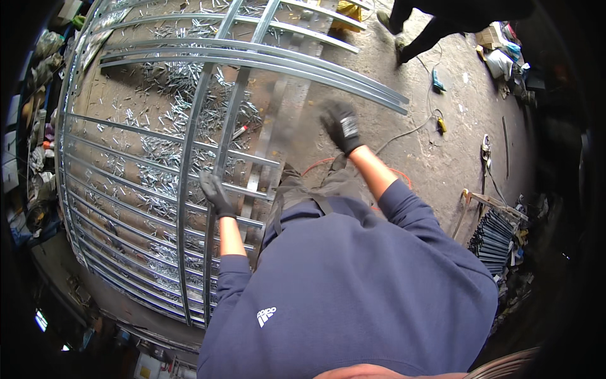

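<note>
A large frame of galvanised steel channels [189, 148] lies on my left, with long rails crossed by several thinner bars. My left hand [218, 197], in a dark work glove, rests against one of the long rails [228, 126], its fingers stretched forward. Out in front, my right hand [343, 126], also gloved, hovers over the concrete floor with its fingers smeared by motion. I see nothing held in it. Just beyond it, several loose-looking long channels [315, 71] lie across the far part of the frame and stick out to the right.
Many small metal fasteners [173, 107] are scattered under and between the bars. A blue power tool [437, 81] and a yellow one [441, 125] lie with cables on the floor. Another person's legs [420, 38] stand at the far right. Dark rods [492, 237] are stacked at right.
</note>
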`<state>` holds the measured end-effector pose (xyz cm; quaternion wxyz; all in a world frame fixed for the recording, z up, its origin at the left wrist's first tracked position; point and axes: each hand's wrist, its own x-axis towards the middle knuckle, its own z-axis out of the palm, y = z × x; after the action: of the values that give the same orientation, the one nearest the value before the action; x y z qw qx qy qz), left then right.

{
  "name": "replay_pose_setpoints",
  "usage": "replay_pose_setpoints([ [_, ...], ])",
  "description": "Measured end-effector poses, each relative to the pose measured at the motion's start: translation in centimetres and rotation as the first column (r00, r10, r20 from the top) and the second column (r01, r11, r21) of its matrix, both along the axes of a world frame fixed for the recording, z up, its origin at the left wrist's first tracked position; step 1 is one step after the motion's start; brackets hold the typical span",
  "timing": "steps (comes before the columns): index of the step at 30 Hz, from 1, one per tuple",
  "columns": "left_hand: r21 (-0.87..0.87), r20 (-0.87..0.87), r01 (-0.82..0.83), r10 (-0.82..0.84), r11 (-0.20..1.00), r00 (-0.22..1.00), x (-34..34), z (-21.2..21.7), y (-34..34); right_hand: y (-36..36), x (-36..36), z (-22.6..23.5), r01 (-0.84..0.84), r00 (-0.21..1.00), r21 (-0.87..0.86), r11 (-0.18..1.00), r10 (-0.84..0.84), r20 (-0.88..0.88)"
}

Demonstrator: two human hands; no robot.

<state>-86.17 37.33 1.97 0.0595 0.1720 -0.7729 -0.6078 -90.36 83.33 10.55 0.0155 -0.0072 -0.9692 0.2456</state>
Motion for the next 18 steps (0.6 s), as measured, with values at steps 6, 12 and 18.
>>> replay_pose_setpoints([
  [6, 0.41, 0.281, -0.15, 0.032, 0.9, 0.959, 9.4, -0.2, 8.3, 14.6, -1.5, 3.0, -0.02, 0.996, 0.524, 0.851, 0.061, -0.06],
  [12, 0.068, 0.132, 0.25, -0.257, 0.966, 0.957, 11.3, 0.2, 16.9, 18.6, -1.5, 3.7, -0.314, 0.949, 0.28, 0.907, 0.311, 0.056],
  [18, 0.499, 0.356, -0.101, -0.098, 0.861, 0.929, 9.7, 2.2, 28.6, 17.6, 4.7, 4.0, -0.296, 0.906, -0.261, 0.919, 0.356, 0.228],
])
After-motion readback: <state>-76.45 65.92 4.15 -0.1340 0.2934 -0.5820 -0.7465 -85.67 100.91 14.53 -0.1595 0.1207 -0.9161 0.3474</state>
